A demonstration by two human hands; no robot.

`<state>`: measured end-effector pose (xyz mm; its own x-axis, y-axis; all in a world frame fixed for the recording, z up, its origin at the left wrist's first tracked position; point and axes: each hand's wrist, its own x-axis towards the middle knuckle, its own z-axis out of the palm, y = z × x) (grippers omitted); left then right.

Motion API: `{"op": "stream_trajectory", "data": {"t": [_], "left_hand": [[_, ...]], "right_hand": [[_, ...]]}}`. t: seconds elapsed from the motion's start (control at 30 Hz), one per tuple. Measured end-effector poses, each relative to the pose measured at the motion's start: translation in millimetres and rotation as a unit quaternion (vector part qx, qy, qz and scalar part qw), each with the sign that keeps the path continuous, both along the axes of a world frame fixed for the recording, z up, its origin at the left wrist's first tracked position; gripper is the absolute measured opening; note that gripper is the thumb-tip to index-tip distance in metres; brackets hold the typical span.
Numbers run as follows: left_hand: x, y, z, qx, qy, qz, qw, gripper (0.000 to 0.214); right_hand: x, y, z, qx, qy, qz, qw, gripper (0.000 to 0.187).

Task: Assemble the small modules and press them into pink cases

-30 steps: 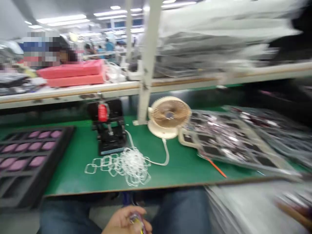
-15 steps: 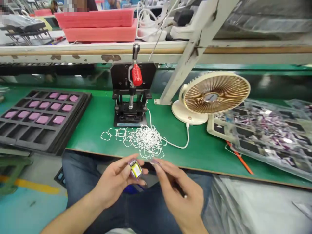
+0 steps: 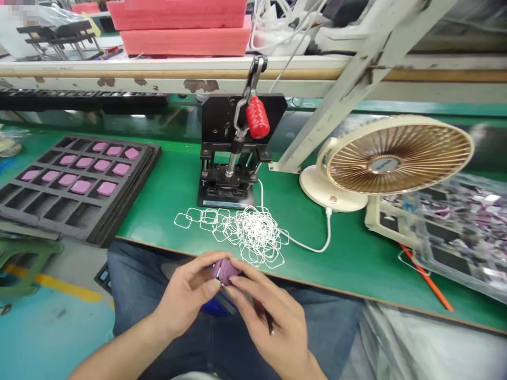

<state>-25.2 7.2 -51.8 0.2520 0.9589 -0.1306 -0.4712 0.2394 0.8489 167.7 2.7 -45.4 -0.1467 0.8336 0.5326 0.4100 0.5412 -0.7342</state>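
In front of the bench edge, my left hand point(image 3: 186, 295) is closed round a small purple square case point(image 3: 216, 270). My right hand point(image 3: 277, 316) pinches a matching purple cover point(image 3: 228, 271) against the case's right side, with a thin light line visible between them. A dark, thin stick-like tool point(image 3: 270, 323) is tucked in the right palm; its kind is hidden. Just beyond my fingers lies a tangled heap of thin white square rings point(image 3: 257, 232). The inside of the case is turned out of view.
A black toggle press point(image 3: 233, 174) with a red handle stands behind the rings. Left is a dark foam tray point(image 3: 75, 211) with purple pieces in several pockets. A fan point(image 3: 384, 163), an orange stick point(image 3: 430, 279) and plastic trays of parts point(image 3: 447, 253) are on the right.
My right hand has moved left and brought the purple cover against the case. The yellow and white face seen earlier is now hidden. The view has shifted left.
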Motion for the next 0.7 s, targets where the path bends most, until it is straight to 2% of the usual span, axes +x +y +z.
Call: {"op": "stream_trajectory", "data": {"t": [0.07,0.13,0.3,0.5,0.7], "left_hand": [[-0.2,-0.3,-1.9,0.011,0.018,-0.003,1.0,0.039],[0.1,-0.5,-2.2,0.025,0.025,-0.003,0.999,0.039],[2.7,0.8,1.6,0.05,0.025,0.003,0.998,0.039],[3.8,0.3,0.4,0.045,0.026,0.005,0.999,0.041],[4.9,1.3,-0.8,0.028,0.018,0.001,0.999,0.042]], "right_hand": [[2.8,1.3,2.7,-0.019,0.029,0.011,0.999,0.019],[6.4,1.8,5.9,-0.007,0.034,0.015,0.999,0.02],[14.0,-0.1,9.6,0.043,-0.034,0.016,0.998,0.023],[16.7,-1.0,6.7,0.066,-0.061,0.024,0.996,0.022],[17.3,-0.3,-0.3,0.087,-0.067,0.025,0.994,0.029]]}}
